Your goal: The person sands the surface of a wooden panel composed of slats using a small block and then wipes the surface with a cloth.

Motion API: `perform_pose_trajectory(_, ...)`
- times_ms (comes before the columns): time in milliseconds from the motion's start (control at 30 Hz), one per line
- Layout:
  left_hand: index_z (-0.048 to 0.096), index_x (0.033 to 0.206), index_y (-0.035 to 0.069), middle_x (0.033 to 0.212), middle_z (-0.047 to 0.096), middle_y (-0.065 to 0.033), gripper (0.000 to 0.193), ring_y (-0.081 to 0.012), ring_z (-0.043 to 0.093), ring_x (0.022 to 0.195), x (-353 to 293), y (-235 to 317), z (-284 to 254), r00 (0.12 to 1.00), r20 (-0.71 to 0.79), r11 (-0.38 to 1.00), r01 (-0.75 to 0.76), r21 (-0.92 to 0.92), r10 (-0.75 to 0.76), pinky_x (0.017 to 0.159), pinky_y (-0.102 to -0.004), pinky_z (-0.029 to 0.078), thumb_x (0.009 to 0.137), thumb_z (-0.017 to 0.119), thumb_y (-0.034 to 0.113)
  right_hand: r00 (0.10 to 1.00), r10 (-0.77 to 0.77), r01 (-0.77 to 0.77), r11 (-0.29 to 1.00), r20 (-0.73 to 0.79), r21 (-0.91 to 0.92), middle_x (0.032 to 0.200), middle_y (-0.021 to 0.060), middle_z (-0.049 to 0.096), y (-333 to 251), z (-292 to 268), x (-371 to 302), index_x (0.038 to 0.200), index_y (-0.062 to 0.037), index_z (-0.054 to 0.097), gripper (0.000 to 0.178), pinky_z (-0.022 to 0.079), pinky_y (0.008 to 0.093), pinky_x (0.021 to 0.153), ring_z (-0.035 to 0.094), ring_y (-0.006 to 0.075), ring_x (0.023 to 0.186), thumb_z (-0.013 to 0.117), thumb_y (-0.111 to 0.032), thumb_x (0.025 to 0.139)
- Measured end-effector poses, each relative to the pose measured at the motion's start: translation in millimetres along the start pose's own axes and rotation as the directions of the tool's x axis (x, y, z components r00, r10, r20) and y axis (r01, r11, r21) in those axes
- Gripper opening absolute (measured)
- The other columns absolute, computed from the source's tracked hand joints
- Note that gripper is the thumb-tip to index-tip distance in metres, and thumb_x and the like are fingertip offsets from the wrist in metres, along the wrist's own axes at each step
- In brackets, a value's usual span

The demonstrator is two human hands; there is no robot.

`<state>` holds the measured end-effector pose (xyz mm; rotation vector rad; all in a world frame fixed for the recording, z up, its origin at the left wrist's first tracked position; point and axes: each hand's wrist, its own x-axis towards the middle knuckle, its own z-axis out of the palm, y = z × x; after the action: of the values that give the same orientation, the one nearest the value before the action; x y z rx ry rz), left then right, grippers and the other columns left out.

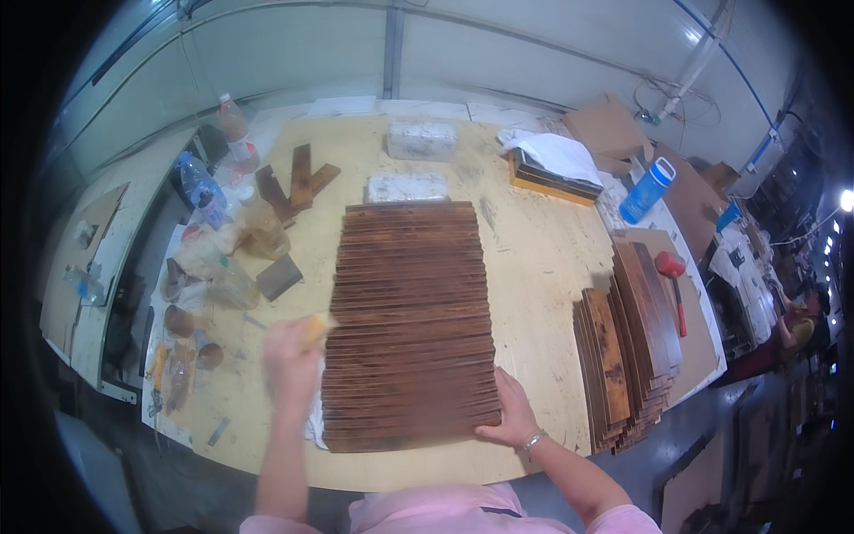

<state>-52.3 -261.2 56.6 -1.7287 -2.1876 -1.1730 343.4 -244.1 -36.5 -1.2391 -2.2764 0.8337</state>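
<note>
Dark brown wooden strips (409, 303) lie side by side in a long row across the table in front of me. My left hand (289, 360), smeared by motion, is closed on a yellow sponge-like block (314, 332) at the row's left edge. Below that hand a white cloth (316, 409) lies against the strips, partly hidden. My right hand (511, 414) rests at the row's near right edge, thumb stretched over the strips and fingers along their ends, holding nothing. Two white wrapped blocks (407, 188) stand at the far end, the nearer one against the row.
More brown boards (614, 356) are stacked at the right, beside a red-headed mallet (670, 265). A blue bottle (648, 191) stands behind them. Bottles, bags and loose wood pieces (301, 176) crowd the table's left side. A person (796, 325) is far right.
</note>
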Motion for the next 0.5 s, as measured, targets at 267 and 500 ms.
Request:
perform_pose_trajectory(267, 0.066, 0.125, 0.004, 0.122, 0.062, -0.0169, 0.051, -0.0392, 0.055, 0.12, -63, -183, -81, 0.972, 0.022, 0.889, 0.204, 0.409, -0.233, 0.101, -0.0489, 0.046, 0.075, 0.078, 0.007, 1.0, 0.022, -0.022, 0.999, 0.022, -0.033, 0.155, 0.0271, 0.04, -8, 1, 2, 0.158, -0.0008, 0.028, 0.122, 0.03, 0.0515, 0.12, 0.037, 0.046, 0.143, 0.086, -0.043, 0.059)
perform_pose_trajectory(500, 0.066, 0.127, 0.003, 0.139, 0.057, -0.0204, 0.053, -0.0394, 0.052, 0.13, -102, -104, -24, 0.955, 0.297, 0.992, -0.047, 0.121, 0.009, 0.11, -0.0469, 0.042, 0.075, 0.08, 0.007, 1.0, 0.009, -0.009, 1.0, -0.004, -0.022, 0.155, 0.0261, 0.041, 2, 3, -5, 0.158, -0.0014, 0.03, 0.122, 0.031, 0.0514, 0.12, 0.038, 0.0463, 0.142, 0.086, -0.046, 0.059)
